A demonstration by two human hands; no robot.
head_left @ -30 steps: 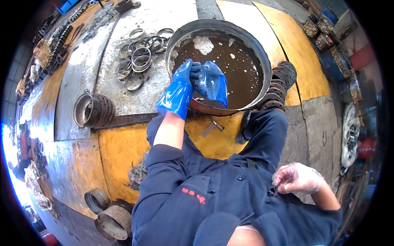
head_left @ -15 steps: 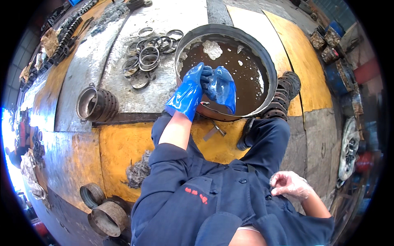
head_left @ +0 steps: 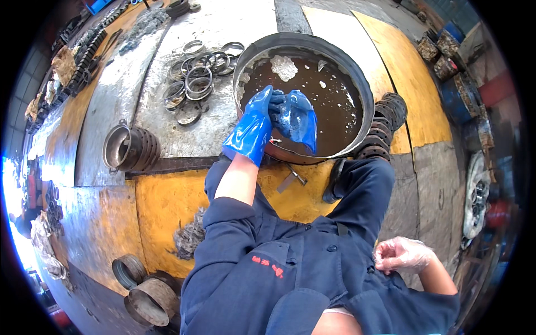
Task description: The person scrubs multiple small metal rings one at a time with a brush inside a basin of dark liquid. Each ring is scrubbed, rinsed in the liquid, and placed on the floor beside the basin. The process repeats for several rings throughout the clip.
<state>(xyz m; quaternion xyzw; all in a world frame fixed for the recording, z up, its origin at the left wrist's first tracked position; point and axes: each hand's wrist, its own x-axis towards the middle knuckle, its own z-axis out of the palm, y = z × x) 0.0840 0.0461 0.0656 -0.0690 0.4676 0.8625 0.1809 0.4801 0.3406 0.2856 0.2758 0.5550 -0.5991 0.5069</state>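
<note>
My left hand point(head_left: 252, 123), in a long wet blue rubber glove, is closed on a second blue rubber glove point(head_left: 298, 124), which hangs loose and empty over the near part of a round metal tub point(head_left: 365, 95). Dark brown liquid with pale foam patches lies in the tub. Low on the right, my right hand point(head_left: 404, 255) wears a thin clear plastic glove. Its fingers are curled in against the side of my dark blue jacket point(head_left: 318, 251); whatever they may pinch is hidden.
Several metal rings point(head_left: 199, 80) lie left of the tub. A perforated cylinder point(head_left: 131, 147) sits further left, and dark slotted discs point(head_left: 382, 125) lean right of the tub. A scraper-like tool point(head_left: 290, 180), a grey fibre wad point(head_left: 190, 234) and wide metal rings point(head_left: 153, 301) lie nearer.
My right hand has shifted slightly right and down, its fingers now closer to the jacket. My left hand keeps hold of the loose blue glove. The whole view has moved slightly.
</note>
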